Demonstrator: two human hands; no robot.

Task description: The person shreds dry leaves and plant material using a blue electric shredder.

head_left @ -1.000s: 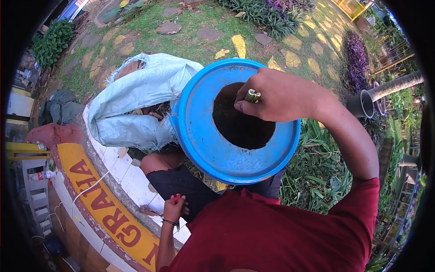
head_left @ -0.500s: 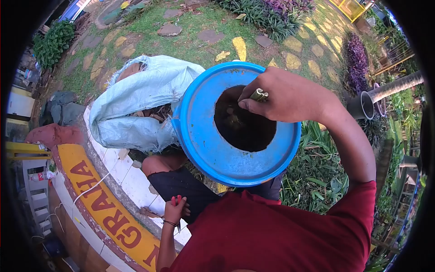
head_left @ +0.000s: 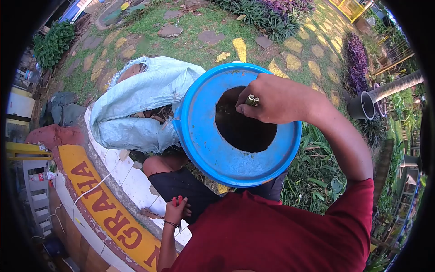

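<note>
Over the round hole of a blue plastic drum (head_left: 197, 149) is my right hand (head_left: 278, 97), closed around a small bundle of cut green stems (head_left: 253, 100). The stems' cut ends point up past my thumb; their lower part is hidden by the hand and the dark hole. Down by my thigh, my left hand (head_left: 176, 212) is closed on red-handled scissors (head_left: 179, 199), whose metal blade points back toward my wrist. The inside of the drum is too dark to make out.
A pale woven sack (head_left: 136, 97) with dry brown leaves lies against the drum's left side. Cut green leaves (head_left: 312, 172) are heaped at the right. A curved yellow lettered ledge (head_left: 106, 211) runs along the lower left. A grey pot (head_left: 361, 106) lies at the right.
My right hand has shifted slightly left over the drum's hole, and the stems have tilted a little. My left hand with the scissors has stayed in place.
</note>
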